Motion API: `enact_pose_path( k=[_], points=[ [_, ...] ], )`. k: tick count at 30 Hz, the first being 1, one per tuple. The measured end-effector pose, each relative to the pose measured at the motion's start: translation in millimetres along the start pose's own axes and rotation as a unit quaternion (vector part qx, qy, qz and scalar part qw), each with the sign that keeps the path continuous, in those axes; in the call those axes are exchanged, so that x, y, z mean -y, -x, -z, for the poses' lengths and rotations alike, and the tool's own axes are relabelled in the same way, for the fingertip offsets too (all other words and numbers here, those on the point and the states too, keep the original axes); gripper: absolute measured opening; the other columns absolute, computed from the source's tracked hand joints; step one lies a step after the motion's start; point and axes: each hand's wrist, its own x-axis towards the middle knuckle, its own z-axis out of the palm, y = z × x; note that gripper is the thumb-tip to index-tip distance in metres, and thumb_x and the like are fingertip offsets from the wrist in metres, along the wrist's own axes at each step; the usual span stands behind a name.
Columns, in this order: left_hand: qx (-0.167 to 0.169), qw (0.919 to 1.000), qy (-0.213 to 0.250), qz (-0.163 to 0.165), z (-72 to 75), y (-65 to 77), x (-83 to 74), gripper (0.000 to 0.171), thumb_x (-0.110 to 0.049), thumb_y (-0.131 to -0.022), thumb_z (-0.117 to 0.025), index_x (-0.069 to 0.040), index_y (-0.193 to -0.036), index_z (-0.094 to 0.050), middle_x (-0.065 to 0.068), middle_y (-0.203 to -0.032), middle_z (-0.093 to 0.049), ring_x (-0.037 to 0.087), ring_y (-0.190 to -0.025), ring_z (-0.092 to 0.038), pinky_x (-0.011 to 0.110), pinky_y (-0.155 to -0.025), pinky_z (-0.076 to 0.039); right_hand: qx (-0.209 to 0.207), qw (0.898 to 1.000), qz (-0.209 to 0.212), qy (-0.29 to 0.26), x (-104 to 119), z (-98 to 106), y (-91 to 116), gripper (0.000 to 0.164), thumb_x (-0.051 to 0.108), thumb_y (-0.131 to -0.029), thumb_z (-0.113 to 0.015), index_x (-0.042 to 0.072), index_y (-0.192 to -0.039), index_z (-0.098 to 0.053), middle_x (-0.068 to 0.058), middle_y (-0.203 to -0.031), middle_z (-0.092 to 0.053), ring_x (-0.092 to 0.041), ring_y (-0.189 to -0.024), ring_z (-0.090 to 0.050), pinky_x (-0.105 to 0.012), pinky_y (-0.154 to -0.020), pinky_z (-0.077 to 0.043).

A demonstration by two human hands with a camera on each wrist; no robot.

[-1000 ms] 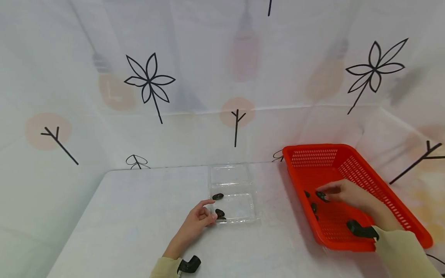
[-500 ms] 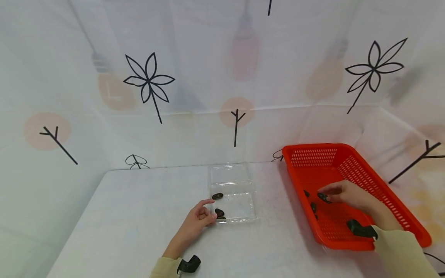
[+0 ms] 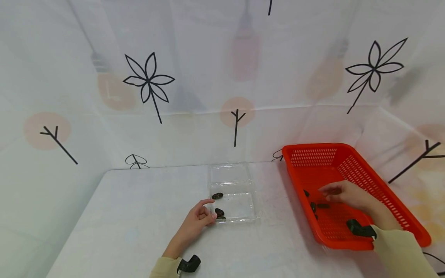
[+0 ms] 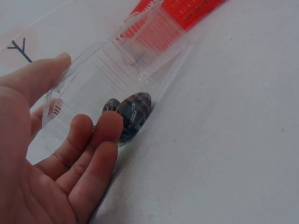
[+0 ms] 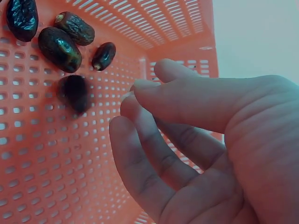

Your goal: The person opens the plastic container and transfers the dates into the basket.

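Observation:
My left hand (image 3: 195,224) rests against the left side of a clear plastic clamshell box (image 3: 240,208), with thumb and index finger spread along its rim. In the left wrist view, the fingertips (image 4: 110,122) lie close to dark dates (image 4: 135,109) seen through the plastic. My right hand (image 3: 344,193) hovers inside a red basket (image 3: 295,173), fingers loosely bent and nothing between them. Just off its fingertips, a blurred date (image 5: 75,94) appears over the basket floor in the right wrist view. Several glossy brown dates (image 5: 60,49) lie together near one side.
The clamshell's lid (image 3: 229,174) lies folded back towards the wall. A patterned white cloth (image 3: 194,135) hangs behind the white-covered table (image 3: 139,216). The basket's raised perforated walls surround my right hand. A dark cable (image 3: 434,258) shows at the lower right edge.
My right hand has let go of the date it pinched, and that date is now lower in the basket, below the fingers. The left hand and the clamshell box have stayed in place.

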Motion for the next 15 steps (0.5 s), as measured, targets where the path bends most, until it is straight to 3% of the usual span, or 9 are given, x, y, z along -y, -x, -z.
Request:
enact_pose_path(
  k=[9, 15],
  points=[
    [0.005, 1.0, 0.005, 0.004, -0.7, 2.5, -11.3, 0.053, -0.009, -0.094, -0.069, 0.0, -0.141, -0.047, 0.005, -0.085, -0.058, 0.02, -0.08, -0.067, 0.028, -0.072, -0.052, -0.005, 1.0, 0.007, -0.002, 2.3, 1.5, 1.4, 0.035, 0.005, -0.094, -0.065, -0.008, -0.127, -0.062, -0.022, -0.116, -0.066, -0.034, -0.101, -0.064, -0.029, -0.079, -0.055],
    [0.001, 1.0, -0.001, 0.0, -0.2, -0.6, 0.1, 0.053, -0.012, -0.094, -0.071, -0.005, -0.141, -0.049, 0.005, -0.085, -0.059, 0.017, -0.08, -0.067, 0.027, -0.072, -0.052, 0.0, 0.999, 0.024, -0.027, 1.7, 5.0, 1.3, 0.038, 0.008, -0.095, -0.065, -0.01, -0.128, -0.06, -0.026, -0.118, -0.064, -0.024, -0.099, -0.066, -0.033, -0.081, -0.056]
  ],
)
